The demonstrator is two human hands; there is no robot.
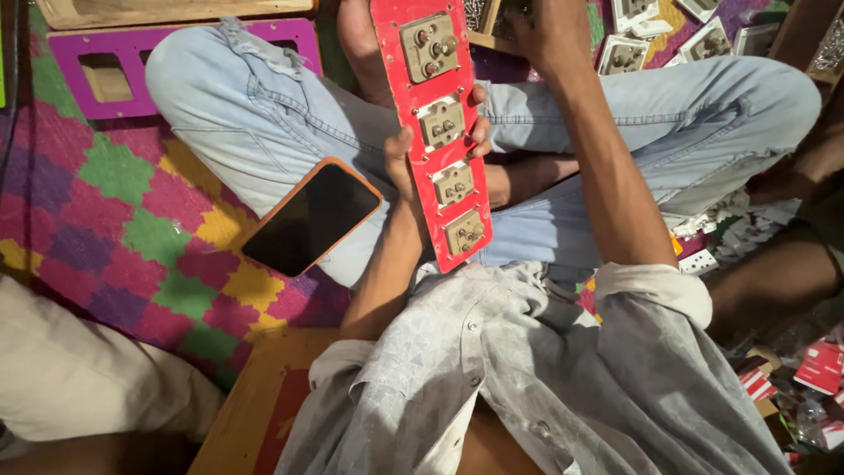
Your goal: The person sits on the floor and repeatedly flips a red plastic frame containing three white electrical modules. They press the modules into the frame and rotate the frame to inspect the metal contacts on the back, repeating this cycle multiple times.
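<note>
My left hand (pixel 401 164) grips a long red panel (pixel 411 90) from behind, thumb on its left edge and fingertips curling round its right edge. The panel stands over my crossed legs in light jeans and carries several beige socket modules (pixel 441 121) in a row. My right hand (pixel 538 32) reaches past the panel's top to a wooden box (pixel 489 26) at the upper edge. Its fingers are hidden, so what it holds is unclear.
A dark phone in an orange case (pixel 312 216) rests on my left thigh. A patterned mat (pixel 105 211) covers the floor, with a purple frame (pixel 176 42) beyond it. White socket parts (pixel 622 54) lie at the top right, and red and white packets (pixel 822 365) at the lower right.
</note>
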